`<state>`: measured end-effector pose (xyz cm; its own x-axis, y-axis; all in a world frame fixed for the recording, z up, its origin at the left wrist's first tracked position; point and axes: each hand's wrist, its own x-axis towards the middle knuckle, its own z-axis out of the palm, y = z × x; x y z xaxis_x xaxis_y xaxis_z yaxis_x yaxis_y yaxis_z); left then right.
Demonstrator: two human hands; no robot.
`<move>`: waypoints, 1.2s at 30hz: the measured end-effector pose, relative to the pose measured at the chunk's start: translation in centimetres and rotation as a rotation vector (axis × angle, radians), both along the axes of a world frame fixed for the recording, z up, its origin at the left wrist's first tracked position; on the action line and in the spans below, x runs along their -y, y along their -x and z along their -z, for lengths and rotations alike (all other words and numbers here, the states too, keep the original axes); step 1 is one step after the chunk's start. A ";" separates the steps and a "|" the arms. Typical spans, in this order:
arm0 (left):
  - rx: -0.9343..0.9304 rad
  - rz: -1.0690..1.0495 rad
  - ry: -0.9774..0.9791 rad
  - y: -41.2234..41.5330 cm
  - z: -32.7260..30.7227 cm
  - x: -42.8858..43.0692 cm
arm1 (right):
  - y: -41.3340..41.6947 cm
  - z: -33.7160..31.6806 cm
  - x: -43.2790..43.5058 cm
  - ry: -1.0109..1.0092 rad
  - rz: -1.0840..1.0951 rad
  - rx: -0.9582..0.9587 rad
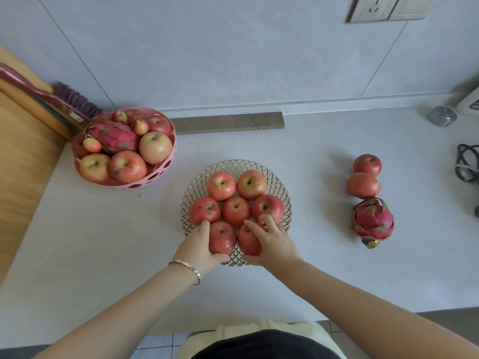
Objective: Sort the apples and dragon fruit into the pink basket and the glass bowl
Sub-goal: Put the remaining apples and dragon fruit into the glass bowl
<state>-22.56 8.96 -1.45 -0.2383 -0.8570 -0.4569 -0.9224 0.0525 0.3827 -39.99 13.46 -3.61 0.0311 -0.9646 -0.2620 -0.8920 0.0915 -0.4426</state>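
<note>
The glass bowl point(276, 181) stands in the middle of the counter with several red apples in it. My left hand point(198, 246) grips the near left apple point(222, 237) at the bowl's front rim. My right hand point(273, 240) grips the near right apple point(248, 242) beside it. The pink basket point(155, 174) at the back left holds several apples and a dragon fruit point(112, 137). To the right, two apples point(367, 164) point(363, 185) and a second dragon fruit point(373, 222) lie loose on the counter.
A wooden board point(20, 156) and a brush point(51, 99) lie at the far left behind the basket. A grey strip point(228, 123) runs along the wall. A small jar point(442, 116) and black cables point(466, 161) sit at the far right.
</note>
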 end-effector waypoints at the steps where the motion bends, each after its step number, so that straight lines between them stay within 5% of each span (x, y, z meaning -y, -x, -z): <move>1: 0.011 0.011 0.006 0.1 0.1 0.0 | 0.0 0.2 -0.1 0.046 -0.009 -0.019; 5: 0.029 0.053 0.027 0.2 0.5 -0.5 | -0.3 0.8 -0.3 0.115 -0.065 -0.137; 16: 0.018 0.044 0.069 0.8 0.4 0.6 | 1.0 1.0 0.9 0.339 -0.056 -0.078; 20: -0.144 -0.080 0.081 0.4 1.0 0.0 | 0.4 1.4 -0.9 0.143 0.263 0.136; 23: -0.316 -0.400 0.121 0.3 1.7 -0.8 | 0.5 1.4 -1.7 -0.094 0.736 0.540; 26: -0.806 -0.858 -0.227 0.4 2.6 -1.0 | 0.9 1.7 -1.5 -0.355 0.931 1.122; 28: -1.012 -0.953 -0.396 0.5 3.1 -1.3 | 1.0 1.7 -1.3 -0.338 0.957 1.308; 32: -1.049 -0.975 -0.374 0.7 3.3 -1.7 | 0.2 1.7 -1.6 -0.192 0.957 1.309; 36: -1.036 -1.012 -0.346 1.0 2.8 -1.7 | -0.2 1.5 -2.1 -0.067 0.790 1.068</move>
<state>-23.51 10.64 -4.30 0.0385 -0.7405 -0.6710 0.1723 -0.6565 0.7344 -39.81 15.52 -5.14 -0.3086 -0.8049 -0.5069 0.1903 0.4699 -0.8620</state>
